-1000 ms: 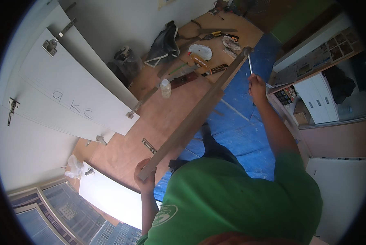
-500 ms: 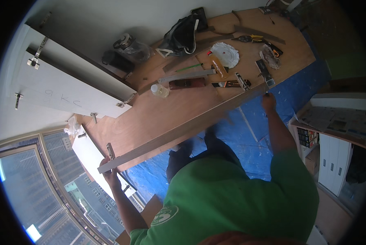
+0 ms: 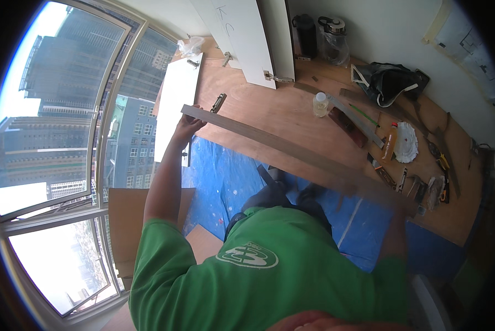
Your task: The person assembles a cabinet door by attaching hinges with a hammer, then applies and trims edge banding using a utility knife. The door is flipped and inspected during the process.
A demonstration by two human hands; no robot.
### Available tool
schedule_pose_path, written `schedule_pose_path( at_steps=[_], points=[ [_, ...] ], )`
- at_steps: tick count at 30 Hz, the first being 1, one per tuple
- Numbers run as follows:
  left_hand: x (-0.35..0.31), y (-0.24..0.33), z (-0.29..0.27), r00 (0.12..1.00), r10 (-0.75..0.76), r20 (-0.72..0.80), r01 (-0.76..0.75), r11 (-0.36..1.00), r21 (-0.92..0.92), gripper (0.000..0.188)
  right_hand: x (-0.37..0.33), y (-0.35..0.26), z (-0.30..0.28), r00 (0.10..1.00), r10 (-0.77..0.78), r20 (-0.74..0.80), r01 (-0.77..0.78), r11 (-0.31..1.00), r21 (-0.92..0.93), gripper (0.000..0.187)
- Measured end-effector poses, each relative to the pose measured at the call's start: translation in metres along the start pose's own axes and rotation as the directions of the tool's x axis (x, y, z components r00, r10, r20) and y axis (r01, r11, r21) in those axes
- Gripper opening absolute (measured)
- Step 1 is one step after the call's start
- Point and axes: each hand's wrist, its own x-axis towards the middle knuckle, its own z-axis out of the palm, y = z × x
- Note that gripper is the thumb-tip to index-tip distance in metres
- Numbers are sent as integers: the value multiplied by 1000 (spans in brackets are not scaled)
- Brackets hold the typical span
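A long, narrow wooden strip point(image 3: 280, 144) slants across the near edge of the plywood surface. Its left end is gripped by my left hand point(image 3: 189, 127), with the fingers wrapped around it. At the far right end, my right hand point(image 3: 405, 209) closes on the strip; it is blurred and in shadow, so the separate fingers do not show. A metal hinge point(image 3: 219, 103) is just beyond the strip, close to my left hand. Near my right hand lie a hammer point(image 3: 417, 188), another hinge point(image 3: 402, 180) and an orange-and-black cutter point(image 3: 381, 170).
On the plywood point(image 3: 258, 118) are a clear bottle point(image 3: 320, 105), an orange bottle point(image 3: 390, 142), a crumpled white plate point(image 3: 406, 142), pliers point(image 3: 439, 159) and a dark bag point(image 3: 388, 83). White panels point(image 3: 233, 38) with hinges stand behind. Blue sheeting point(image 3: 211, 176) covers the floor; cardboard point(image 3: 129, 226) leans by the window.
My view has swung to the left, showing more window. Both hands stay at the ends of the strip, whose right part is now smeared by motion.
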Motion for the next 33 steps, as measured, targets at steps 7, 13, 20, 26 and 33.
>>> schedule_pose_path(
  at_steps=[7, 13, 20, 26, 33],
  points=[
    [4, -24, 5, 986, 149, -69, -147, 989, 27, 76, 12, -64, -116, 974, 217, 63, -159, 458, 875, 24],
    [22, -25, 16, 975, 197, -107, -191, 980, 62, 97, -10, -202, -295, 982, -116, -148, 187, 664, 724, 27],
    [31, -27, 22, 960, 252, -119, -261, 963, -73, 89, -191, -423, -244, 524, -801, 290, 746, 596, 297, 62],
    [30, -28, 20, 954, 266, -136, -278, 958, -74, 85, -247, -468, -163, 449, -708, 544, 882, 447, -146, 51],
    [30, -72, 41, 878, 244, -412, -364, 899, -242, 80, -244, -482, -144, 378, -729, 572, 920, 365, -143, 37]
  ],
)
